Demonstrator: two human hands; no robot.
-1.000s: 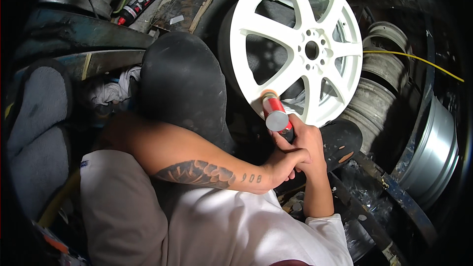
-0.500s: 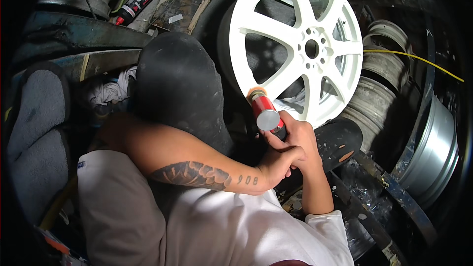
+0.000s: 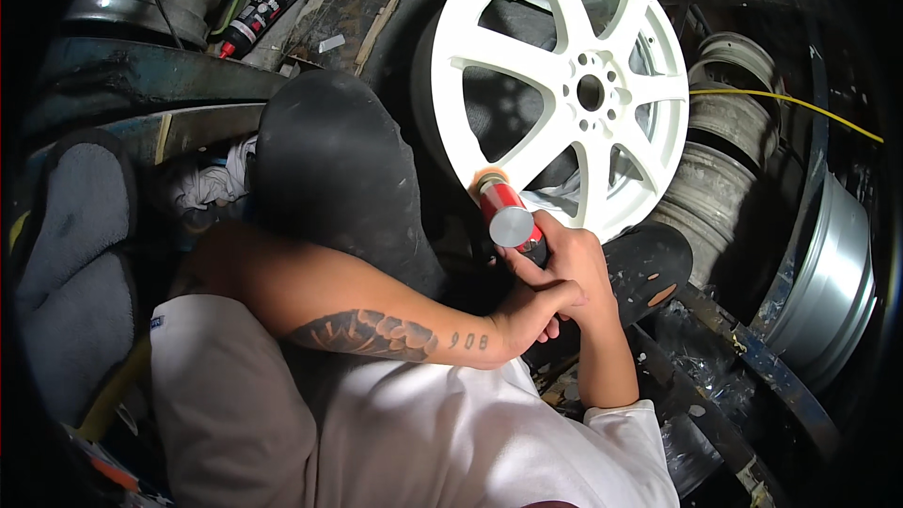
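Note:
A white multi-spoke wheel rim [image 3: 602,56] leans upright in front of me. A small red power tool [image 3: 506,214] with a silver end cap and an orange pad touches the rim's lower left edge. My right hand [image 3: 576,259] is wrapped around the tool's body. My left hand [image 3: 538,309], on a tattooed forearm crossing from the left, is closed under the right hand and against it, steadying the grip. A black shoe sole [image 3: 343,174] rests just left of the tool.
Bare metal rims [image 3: 724,169] are stacked to the right, with a shiny one [image 3: 832,273] at the far right. A yellow cable [image 3: 790,103] runs behind them. A black and red spray can [image 3: 263,9] lies at the top left. Grey padding [image 3: 75,263] sits at the left.
The tool has slid left and down along the rim's lower edge, and both hands have moved with it.

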